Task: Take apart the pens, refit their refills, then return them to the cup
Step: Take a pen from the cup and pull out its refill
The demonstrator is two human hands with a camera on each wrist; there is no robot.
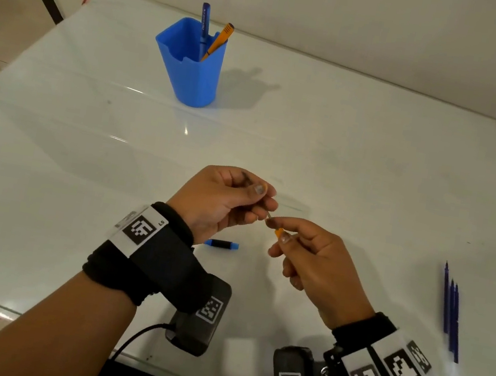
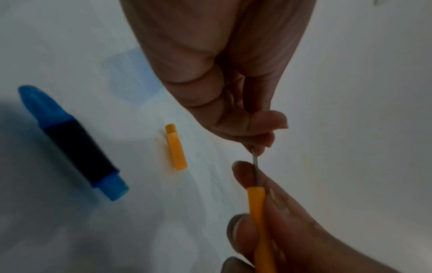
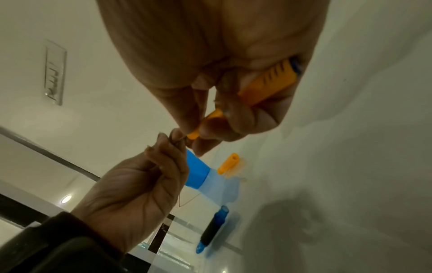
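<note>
Glossy white worktop [image 1: 344, 144] carries everything. Blue plastic cup [image 1: 191, 65] stands upright at the far left of it, with a dark blue pen [image 1: 204, 26] and an orange pen [image 1: 218, 41] leaning inside.

Your left hand [image 1: 222, 198] and right hand [image 1: 316, 263] meet above the near middle of the worktop. Right hand is curled round an orange plastic pen barrel [image 2: 257, 212], thumb and fingers clamping it. Left hand pinches the thin grey refill [image 2: 255, 162] that sticks out of the barrel's end, fingertips closed on it.

Three loose dark blue refills [image 1: 451, 311] lie side by side at the right edge of the worktop, well apart from your hands.

A short blue-and-black pen section [image 1: 221, 244] lies on the worktop just below your left hand. A small orange ribbed cap piece [image 2: 175, 147] lies near it, between that section and your hands.
</note>
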